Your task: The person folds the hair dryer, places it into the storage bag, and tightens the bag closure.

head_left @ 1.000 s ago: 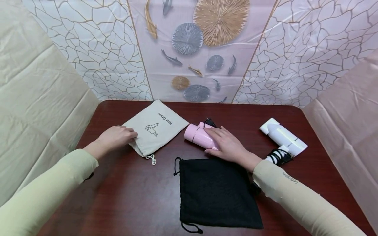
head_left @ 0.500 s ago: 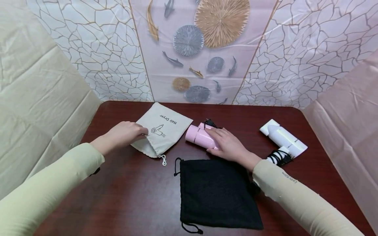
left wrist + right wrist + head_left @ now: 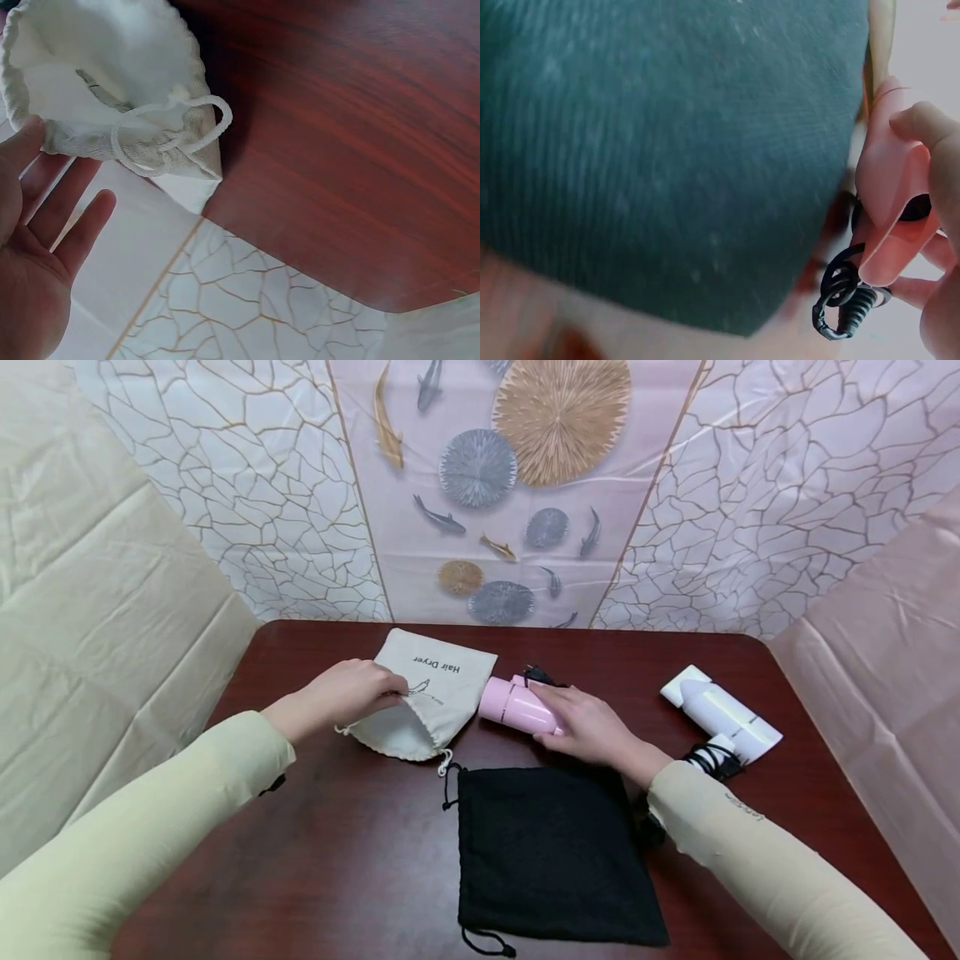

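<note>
My left hand [image 3: 347, 693] pinches the mouth edge of a cream drawstring bag [image 3: 461, 685] printed "Hair Dryer", lifting that edge so the mouth gapes toward me. In the left wrist view the thumb lies at the hem, other fingers behind the cloth, and the bag's inside [image 3: 142, 45] shows beside a looped white cord [image 3: 221, 124]. Just right of the bag, my right hand [image 3: 588, 724] grips a pink hair dryer [image 3: 513, 706] lying on the table. The right wrist view shows the thumb along its body and a coiled black cord [image 3: 847, 300] below it.
A black drawstring bag [image 3: 555, 860] lies flat in front of the right hand, its cords at the left corners. At the right rests a white hair dryer [image 3: 720, 706] with a bundled black cord [image 3: 716, 760]. Patterned cloth [image 3: 285, 527] walls the back of the table [image 3: 330, 843].
My left hand has moved right with the cream bag's edge, shifting the bag toward the pink hair dryer and opening its mouth. The right hand and pink hair dryer have shifted slightly right.
</note>
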Motion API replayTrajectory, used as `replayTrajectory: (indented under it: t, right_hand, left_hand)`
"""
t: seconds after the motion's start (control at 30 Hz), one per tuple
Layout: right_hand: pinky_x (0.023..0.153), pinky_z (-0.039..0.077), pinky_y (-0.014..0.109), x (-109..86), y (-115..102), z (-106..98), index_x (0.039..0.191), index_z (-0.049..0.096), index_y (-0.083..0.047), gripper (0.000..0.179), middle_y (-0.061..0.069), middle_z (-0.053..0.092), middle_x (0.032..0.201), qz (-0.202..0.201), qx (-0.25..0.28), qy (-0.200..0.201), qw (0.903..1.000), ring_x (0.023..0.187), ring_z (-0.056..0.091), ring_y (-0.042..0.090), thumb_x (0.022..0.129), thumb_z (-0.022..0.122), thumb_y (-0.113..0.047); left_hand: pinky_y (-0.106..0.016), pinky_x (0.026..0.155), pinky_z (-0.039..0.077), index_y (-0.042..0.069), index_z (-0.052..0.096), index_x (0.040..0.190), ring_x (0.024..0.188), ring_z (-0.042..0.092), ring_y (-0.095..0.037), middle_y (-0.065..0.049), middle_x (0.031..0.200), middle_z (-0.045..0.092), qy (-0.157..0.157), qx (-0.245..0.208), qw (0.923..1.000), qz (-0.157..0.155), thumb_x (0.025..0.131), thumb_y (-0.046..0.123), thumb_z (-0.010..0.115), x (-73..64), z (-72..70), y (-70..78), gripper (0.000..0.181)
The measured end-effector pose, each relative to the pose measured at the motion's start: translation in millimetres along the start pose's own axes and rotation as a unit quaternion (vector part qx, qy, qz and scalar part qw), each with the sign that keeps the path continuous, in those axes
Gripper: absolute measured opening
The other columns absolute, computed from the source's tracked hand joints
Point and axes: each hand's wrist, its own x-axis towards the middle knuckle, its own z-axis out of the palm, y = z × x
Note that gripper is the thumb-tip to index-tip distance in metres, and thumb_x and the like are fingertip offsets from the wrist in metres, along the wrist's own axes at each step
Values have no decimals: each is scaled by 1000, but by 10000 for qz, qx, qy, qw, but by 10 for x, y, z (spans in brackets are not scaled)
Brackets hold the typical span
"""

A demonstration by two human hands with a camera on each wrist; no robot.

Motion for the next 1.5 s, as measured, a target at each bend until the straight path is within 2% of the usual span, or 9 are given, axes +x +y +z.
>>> replayTrajectory:
  t: [0.23, 0.37, 0.63, 0.93, 1.2, 1.4, 1.5]
  right_hand:
    - [90, 56, 60, -107, 69, -134, 155, 54, -3, 77, 27, 64, 143, 264, 44, 129, 9996, 117, 68, 41, 89, 83, -30]
    - [88, 56, 60, -173, 90, -213, 154, 55, -3, 76, 28, 64, 142, 287, 24, 207, 9994, 115, 69, 41, 89, 83, -30]
    - [92, 56, 64, -335, 25, -418, 152, 57, -6, 75, 24, 68, 139, 93, 35, 538, 9985, 122, 67, 47, 87, 85, -27]
    - [106, 51, 65, -473, -233, -560, 152, 57, -5, 76, 21, 67, 143, -433, 174, 667, 9967, 122, 68, 47, 85, 87, -25]
    - [106, 51, 63, -524, -540, -637, 151, 59, -6, 75, 14, 65, 147, -939, 394, 563, 9932, 126, 67, 43, 83, 87, -24]
    - [107, 51, 61, -528, -670, -621, 151, 59, -7, 75, 12, 65, 148, -1148, 525, 390, 9912, 129, 67, 39, 84, 87, -25]
    - [108, 51, 61, -530, -698, -592, 152, 59, -7, 74, 12, 64, 149, -1116, 619, 245, 9915, 131, 65, 40, 86, 86, -26]
  left_hand:
    - [-42, 71, 54, 16, 74, 93, 74, 64, -15, 6, 86, 73, 87, -301, 9995, 46, 100, 15, 76, 230, -95, 67, 7]
    - [-41, 71, 53, 14, 77, 97, 74, 64, -15, 5, 89, 75, 75, -444, 9990, 7, 102, 16, 74, 344, -123, 87, 6]
    - [-40, 73, 53, 12, 75, 93, 73, 62, -16, 3, 86, 73, 101, -507, 9985, 184, 100, 14, 76, 561, -119, 104, 7]
    - [-40, 73, 55, 10, 77, 91, 71, 61, -15, 1, 85, 73, -396, -722, 9963, 251, 100, 13, 75, 731, -191, 201, 11]
    - [-38, 75, 54, 9, 80, 96, 72, 63, -14, 1, 89, 76, -736, -975, 9925, 73, 103, 17, 72, 862, -208, 297, 13]
    - [-42, 85, 56, 9, 81, 97, 78, 70, -17, -2, 91, 78, -588, -1003, 9932, -49, 103, 17, 71, 986, -182, 363, 14]
    - [-42, 88, 57, 8, 81, 99, 82, 72, -19, -3, 93, 79, -554, -996, 9932, -249, 103, 18, 70, 1054, -173, 408, 15]
